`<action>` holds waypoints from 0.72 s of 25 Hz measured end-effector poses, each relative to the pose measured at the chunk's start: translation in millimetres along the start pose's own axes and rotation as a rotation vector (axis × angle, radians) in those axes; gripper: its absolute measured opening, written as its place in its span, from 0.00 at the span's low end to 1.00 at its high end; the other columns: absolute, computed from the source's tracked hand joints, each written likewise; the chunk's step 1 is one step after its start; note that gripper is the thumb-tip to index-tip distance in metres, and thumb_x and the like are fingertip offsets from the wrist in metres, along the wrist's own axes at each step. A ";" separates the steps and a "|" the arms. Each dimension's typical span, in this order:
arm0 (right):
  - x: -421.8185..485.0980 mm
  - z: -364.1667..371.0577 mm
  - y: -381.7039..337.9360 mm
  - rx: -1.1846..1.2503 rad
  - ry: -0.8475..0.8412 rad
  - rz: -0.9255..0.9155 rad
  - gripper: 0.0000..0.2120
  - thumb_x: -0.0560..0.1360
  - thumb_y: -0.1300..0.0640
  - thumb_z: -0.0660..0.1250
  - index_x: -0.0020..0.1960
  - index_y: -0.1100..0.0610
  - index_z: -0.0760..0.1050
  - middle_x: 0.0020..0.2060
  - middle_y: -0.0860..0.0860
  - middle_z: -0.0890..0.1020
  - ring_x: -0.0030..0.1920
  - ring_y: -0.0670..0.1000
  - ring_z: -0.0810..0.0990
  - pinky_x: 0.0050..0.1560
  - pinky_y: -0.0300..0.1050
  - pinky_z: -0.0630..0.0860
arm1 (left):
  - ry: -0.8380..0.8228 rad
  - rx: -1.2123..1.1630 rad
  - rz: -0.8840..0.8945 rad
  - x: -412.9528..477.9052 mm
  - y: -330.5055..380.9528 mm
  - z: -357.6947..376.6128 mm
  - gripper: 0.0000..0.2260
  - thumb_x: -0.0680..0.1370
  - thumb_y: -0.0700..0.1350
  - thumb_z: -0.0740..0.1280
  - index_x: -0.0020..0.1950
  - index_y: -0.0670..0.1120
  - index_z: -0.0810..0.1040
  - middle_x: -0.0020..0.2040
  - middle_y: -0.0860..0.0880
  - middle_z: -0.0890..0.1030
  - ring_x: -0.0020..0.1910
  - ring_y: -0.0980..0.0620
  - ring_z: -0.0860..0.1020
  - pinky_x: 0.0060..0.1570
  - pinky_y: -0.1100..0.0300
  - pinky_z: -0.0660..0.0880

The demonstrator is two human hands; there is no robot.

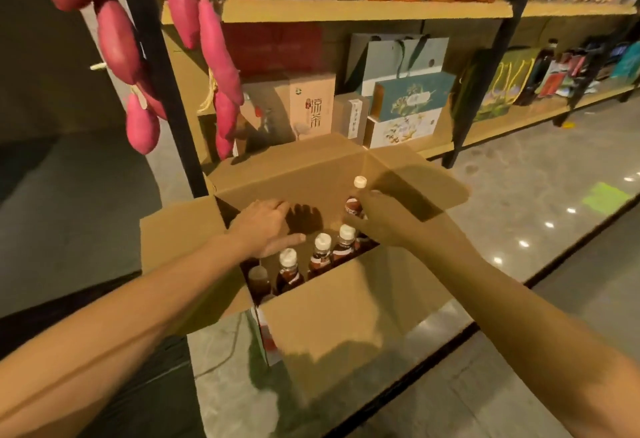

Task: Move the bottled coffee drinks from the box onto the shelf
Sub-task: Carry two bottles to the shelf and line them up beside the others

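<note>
- Right hand (379,217): fingers curled round the body of one coffee bottle (353,207), clamped on it below the neck; the white cap (360,181) stands clear above the fingers
- Held bottle: upright, leaning slightly, lifted over the right far part of the cardboard box (346,316), its cap well above the caps of the bottles that stand inside
- Left hand (265,226): fingers straight and spread a little, palm down, holding nothing; it hovers over the left part of the box opening and casts a shadow on the far inner wall; whether it touches the box rim cannot be told
- Bottles in the box: three white-capped bottles (322,250) stand in a row along the near wall, rising toward the right, just below and between the two hands; a fourth, darker bottle (259,281) stands in the near left corner, its top in shadow
- Box: on the grey floor (540,195) just before the shelf (363,9), all four flaps folded outward
- Shelf: wooden boards on black uprights; the lower board behind the box carries a tea carton (311,105), a teal gift box (412,94) and a pale paper bag (398,53), and the board above carries packets of goods
- Pink sausages (117,42): hang in strings at the left upright, above and left of the box
</note>
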State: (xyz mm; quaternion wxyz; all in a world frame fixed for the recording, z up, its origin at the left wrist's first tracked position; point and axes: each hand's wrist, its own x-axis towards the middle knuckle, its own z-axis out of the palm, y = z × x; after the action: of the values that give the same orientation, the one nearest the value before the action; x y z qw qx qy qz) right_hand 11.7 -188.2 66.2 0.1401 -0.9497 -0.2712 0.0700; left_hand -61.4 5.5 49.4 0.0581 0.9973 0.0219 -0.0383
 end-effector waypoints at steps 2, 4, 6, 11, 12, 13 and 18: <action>23.8 16.5 6.3 0.024 -0.143 -0.043 0.22 0.79 0.52 0.61 0.70 0.60 0.65 0.66 0.57 0.73 0.65 0.59 0.72 0.66 0.52 0.69 | -0.044 -0.053 -0.075 8.2 -8.1 15.3 0.35 0.76 0.63 0.59 0.76 0.44 0.57 0.74 0.44 0.63 0.72 0.45 0.63 0.70 0.52 0.61; 43.1 35.5 18.2 0.147 -0.247 -0.193 0.24 0.79 0.51 0.61 0.72 0.57 0.64 0.69 0.55 0.71 0.68 0.55 0.70 0.68 0.47 0.67 | -0.101 -0.160 -0.124 13.8 -9.3 31.2 0.34 0.76 0.59 0.62 0.76 0.45 0.55 0.75 0.45 0.61 0.73 0.47 0.62 0.70 0.54 0.61; 62.5 51.1 30.9 0.237 -0.373 -0.302 0.20 0.78 0.51 0.63 0.69 0.47 0.65 0.71 0.50 0.67 0.70 0.50 0.67 0.68 0.41 0.64 | -0.145 -0.299 -0.155 17.1 -3.8 41.7 0.34 0.76 0.56 0.64 0.76 0.46 0.54 0.76 0.47 0.61 0.74 0.49 0.60 0.71 0.57 0.59; 94.9 83.2 48.2 0.433 -0.623 -0.350 0.36 0.72 0.55 0.71 0.75 0.50 0.56 0.70 0.47 0.67 0.70 0.46 0.65 0.71 0.44 0.64 | -0.110 -0.520 -0.261 22.4 18.4 62.0 0.36 0.72 0.48 0.72 0.75 0.48 0.57 0.73 0.52 0.63 0.73 0.54 0.60 0.67 0.68 0.55; 98.8 87.5 50.3 0.451 -0.629 -0.365 0.38 0.72 0.55 0.72 0.75 0.49 0.56 0.70 0.46 0.67 0.70 0.45 0.64 0.71 0.43 0.63 | -0.103 -0.533 -0.318 21.2 20.5 68.7 0.38 0.72 0.49 0.72 0.76 0.49 0.55 0.75 0.53 0.61 0.74 0.54 0.58 0.70 0.65 0.55; 102.5 90.7 52.6 0.476 -0.633 -0.360 0.38 0.71 0.57 0.73 0.75 0.49 0.57 0.70 0.47 0.67 0.70 0.45 0.64 0.70 0.42 0.63 | -0.105 -0.544 -0.393 20.0 21.3 75.2 0.39 0.71 0.49 0.73 0.76 0.50 0.54 0.76 0.52 0.59 0.75 0.54 0.57 0.72 0.60 0.57; 112.1 109.9 61.2 0.578 -0.689 -0.332 0.38 0.72 0.60 0.71 0.75 0.51 0.55 0.71 0.47 0.66 0.71 0.46 0.64 0.66 0.35 0.59 | -0.133 -0.665 -0.628 24.9 24.1 88.8 0.41 0.71 0.45 0.73 0.77 0.49 0.52 0.75 0.50 0.62 0.74 0.51 0.59 0.69 0.61 0.59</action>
State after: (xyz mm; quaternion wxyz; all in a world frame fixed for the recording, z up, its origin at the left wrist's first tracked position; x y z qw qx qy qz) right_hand 113.6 -153.0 -63.3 0.3097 -0.7371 -0.4192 0.4301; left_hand -42.0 -28.0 -37.8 0.3617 0.8650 0.3303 -0.1090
